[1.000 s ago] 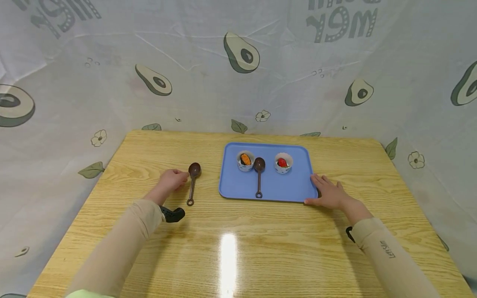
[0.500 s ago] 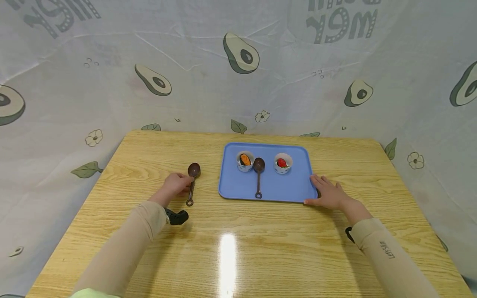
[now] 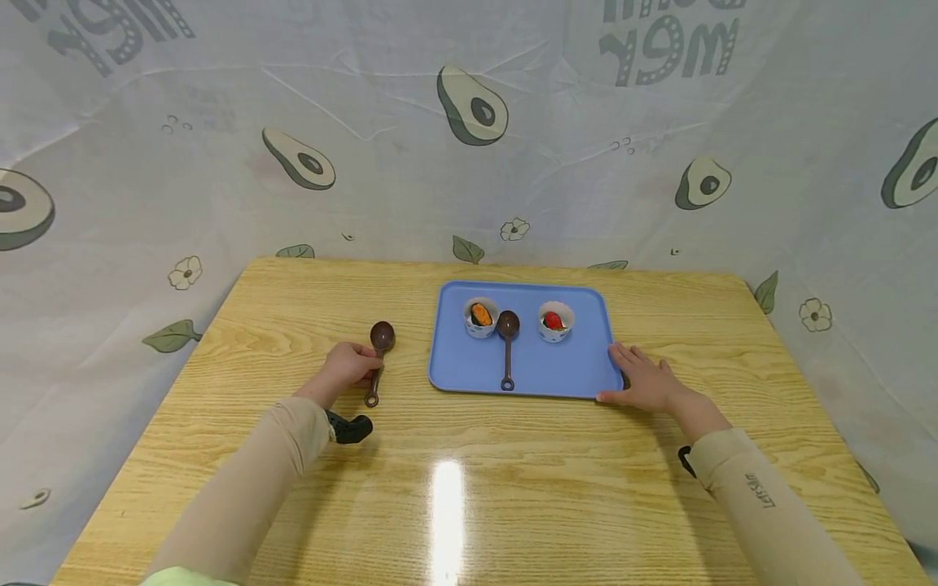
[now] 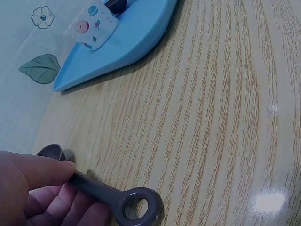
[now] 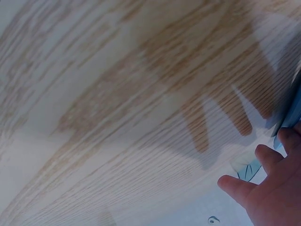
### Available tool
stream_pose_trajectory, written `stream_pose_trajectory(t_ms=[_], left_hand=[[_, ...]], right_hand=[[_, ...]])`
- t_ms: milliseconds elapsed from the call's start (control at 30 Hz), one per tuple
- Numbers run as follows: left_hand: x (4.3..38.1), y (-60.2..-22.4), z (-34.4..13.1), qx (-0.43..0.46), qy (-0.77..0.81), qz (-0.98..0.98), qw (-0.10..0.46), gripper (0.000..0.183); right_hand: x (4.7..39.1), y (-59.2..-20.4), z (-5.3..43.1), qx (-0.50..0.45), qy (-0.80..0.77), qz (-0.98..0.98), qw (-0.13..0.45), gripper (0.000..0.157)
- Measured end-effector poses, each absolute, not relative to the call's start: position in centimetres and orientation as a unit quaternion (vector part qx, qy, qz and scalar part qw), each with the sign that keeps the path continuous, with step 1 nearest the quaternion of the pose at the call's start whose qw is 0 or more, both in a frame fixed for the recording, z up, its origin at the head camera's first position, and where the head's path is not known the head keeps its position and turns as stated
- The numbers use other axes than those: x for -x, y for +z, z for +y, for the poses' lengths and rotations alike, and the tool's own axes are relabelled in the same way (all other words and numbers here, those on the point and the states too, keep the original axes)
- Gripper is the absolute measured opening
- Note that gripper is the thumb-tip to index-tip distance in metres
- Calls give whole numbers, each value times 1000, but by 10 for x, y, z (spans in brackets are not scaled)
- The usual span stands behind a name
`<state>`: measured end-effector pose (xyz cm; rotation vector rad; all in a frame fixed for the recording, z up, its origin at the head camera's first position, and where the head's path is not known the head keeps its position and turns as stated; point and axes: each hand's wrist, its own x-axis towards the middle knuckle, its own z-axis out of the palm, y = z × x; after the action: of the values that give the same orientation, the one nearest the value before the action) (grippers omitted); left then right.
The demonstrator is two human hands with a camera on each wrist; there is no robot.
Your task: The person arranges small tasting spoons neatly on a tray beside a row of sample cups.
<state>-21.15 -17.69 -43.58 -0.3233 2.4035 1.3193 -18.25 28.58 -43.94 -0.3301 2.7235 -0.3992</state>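
A dark brown spoon (image 3: 383,336) lies left of the tray with its bowl toward the back. My left hand (image 3: 350,364) pinches its handle; in the left wrist view the thumb (image 4: 51,170) lies over the handle (image 4: 96,189), with the other fingers curled beneath. On the right, my right hand (image 3: 645,380) rests at the near right corner of the blue tray (image 3: 476,370), fingers spread along its side and thumb at its front edge. The tray bears a second brown spoon (image 3: 508,325) between two small patterned cups.
One cup (image 3: 479,330) holds an orange-topped piece (image 3: 480,314), the other cup (image 3: 554,334) a red-topped piece (image 3: 553,320). Beneath everything is a wood-grain table (image 3: 542,488). Printed cloth (image 3: 396,163) hangs behind the table and at its sides.
My left hand has moved right and slightly nearer, from beside the loose spoon onto its handle. The right hand and the tray stay in place.
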Motion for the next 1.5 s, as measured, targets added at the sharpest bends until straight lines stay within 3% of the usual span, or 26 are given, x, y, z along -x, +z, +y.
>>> stream_pose_trajectory(t_ms=[933,1233,1500], left_hand=[[215,-427,-172,107,546,798,232,31],[216,-420,-163,76,558,792,237,36],[217,-417,-149,56,572,780,249,37]], right_hand=[[182,-438,285,119,-142,965,187,99],[181,-440,288,120,-155,964,179,107],[178,-440,297,128,-149,965,173,102]])
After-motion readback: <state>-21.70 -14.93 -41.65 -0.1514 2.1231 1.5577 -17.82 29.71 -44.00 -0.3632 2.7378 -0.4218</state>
